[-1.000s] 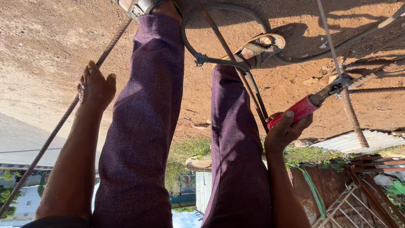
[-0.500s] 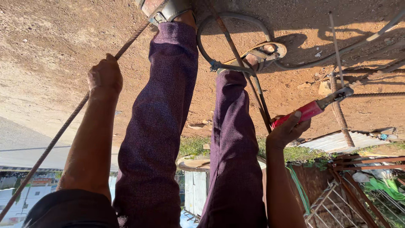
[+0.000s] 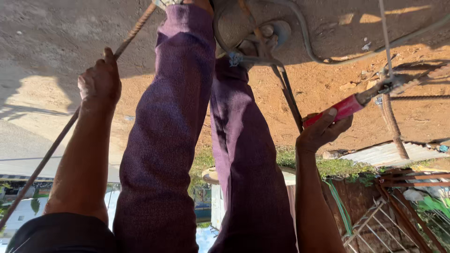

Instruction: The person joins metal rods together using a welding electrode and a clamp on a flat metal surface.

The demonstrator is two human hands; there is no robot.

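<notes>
Head view was upside down, with the person's own legs in purple trousers [image 3: 164, 122] running up the middle toward bare reddish dirt ground [image 3: 328, 89].

The left hand [image 3: 99, 83] was curled tight around a long ribbed steel bar [image 3: 61, 138], fingers wrapped right round it. That rebar ran on a diagonal from the lower left edge up past the knuckles toward the feet. The right hand [image 3: 323, 131] was clamped on the red handle of a hand tool [image 3: 349, 105], thumb laid along the grip, and the metal tip reached out to where a thin wire [image 3: 385, 42] crossed a second ribbed bar [image 3: 393, 124] standing near the right edge.

Risk, as I judged it: a long thin bar held by one fist at a single point could swing or twist free, and the far end looked unsupported in this view. The tool tip sat right at that wire crossing, so a slip there might have sent it skidding off toward the leg or the forearm. A grey hose or cable [image 3: 304, 37] looped near the feet as well, a likely snag.

As for looks, the rebar was dark, rusty brown, ridged along its length, slender and straight. The tool showed a glossy red grip with a dull grey metal shank. More rusted bars [image 3: 403, 180] lay stacked at lower right.
</notes>
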